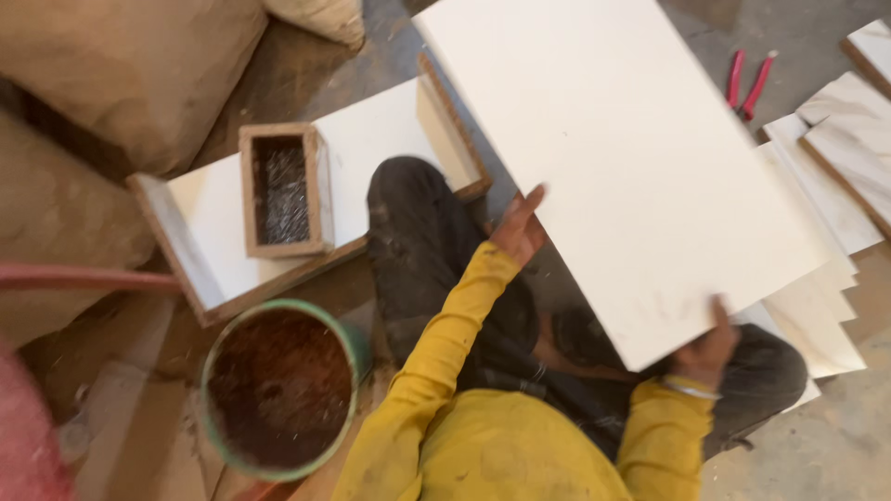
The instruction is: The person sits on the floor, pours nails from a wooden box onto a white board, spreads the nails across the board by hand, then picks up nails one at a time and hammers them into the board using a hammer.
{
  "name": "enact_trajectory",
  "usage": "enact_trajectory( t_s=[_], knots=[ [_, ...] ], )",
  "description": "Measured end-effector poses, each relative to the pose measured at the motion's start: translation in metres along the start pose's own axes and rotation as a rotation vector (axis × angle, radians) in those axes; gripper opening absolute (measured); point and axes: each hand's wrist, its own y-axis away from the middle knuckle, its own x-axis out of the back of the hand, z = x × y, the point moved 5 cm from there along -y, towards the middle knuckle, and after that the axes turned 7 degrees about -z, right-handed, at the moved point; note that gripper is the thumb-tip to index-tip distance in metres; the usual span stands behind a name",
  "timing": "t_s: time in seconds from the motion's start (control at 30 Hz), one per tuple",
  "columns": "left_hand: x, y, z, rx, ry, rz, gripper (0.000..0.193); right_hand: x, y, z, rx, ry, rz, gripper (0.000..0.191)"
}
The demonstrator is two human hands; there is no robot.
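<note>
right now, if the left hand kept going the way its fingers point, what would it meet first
The left hand points up and right, already against the edge of the big white panel. Going on, it would probably slide onto or under that panel; depth is unclear.

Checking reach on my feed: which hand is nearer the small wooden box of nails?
Left. The left hand is at the white board's left edge, right of the box of nails. The right hand holds the board's near corner, farther right.
</note>
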Motion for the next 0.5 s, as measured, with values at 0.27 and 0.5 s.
enact_trajectory(
  t_s=[0.27,0.5],
  knots=[
    [-0.032,0.007,0.062,-0.146,-0.187,0.197,0.059,-0.109,-0.088,-0.086,0.289,0.140,-0.244,0.082],
    [-0.058,-0.008,0.123,-0.374,-0.145,0.093,0.058,-0.168,-0.113,-0.050,0.005,-0.817,-0.270,0.081]
  ],
)
